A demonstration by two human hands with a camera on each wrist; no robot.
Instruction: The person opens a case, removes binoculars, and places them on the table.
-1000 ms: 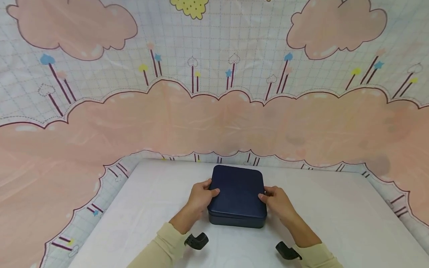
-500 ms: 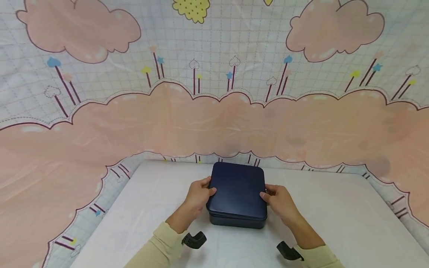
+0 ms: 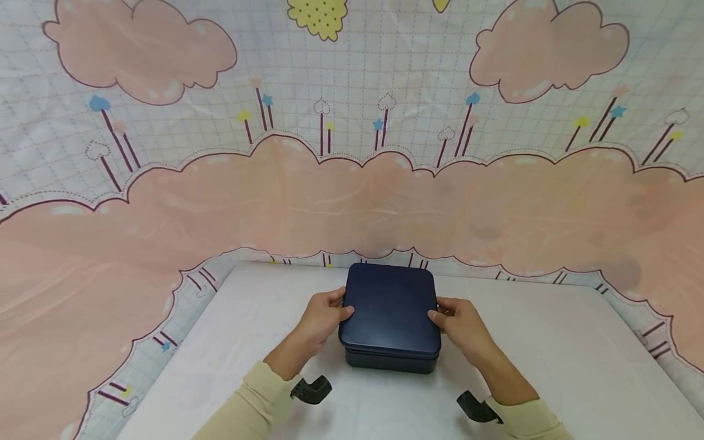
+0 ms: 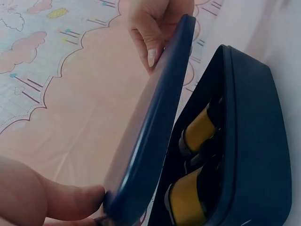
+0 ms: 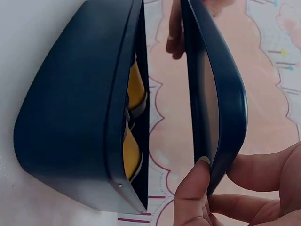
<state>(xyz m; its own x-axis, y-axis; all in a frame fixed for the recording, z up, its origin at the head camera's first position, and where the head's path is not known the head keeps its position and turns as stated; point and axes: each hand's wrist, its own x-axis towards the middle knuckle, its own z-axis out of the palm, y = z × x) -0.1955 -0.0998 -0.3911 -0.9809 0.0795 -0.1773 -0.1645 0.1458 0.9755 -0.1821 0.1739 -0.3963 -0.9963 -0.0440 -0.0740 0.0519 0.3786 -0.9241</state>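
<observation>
Patterned cloth [image 3: 352, 201] printed with peach clouds backs a white table [image 3: 247, 342]. Head view: a dark blue box [image 3: 390, 362] sits on the table in front of the person, its lid [image 3: 389, 308] above it; the left hand [image 3: 321, 315] and right hand [image 3: 462, 327] pinch the lid's opposite sides, thumbs on top. Left wrist view: the lid stands clear of the box; two yellow-banded items [image 4: 200, 132] show inside, identity unclear. Right wrist view: right thumb and fingers grip the lid's edge, a gap separating lid and box.
</observation>
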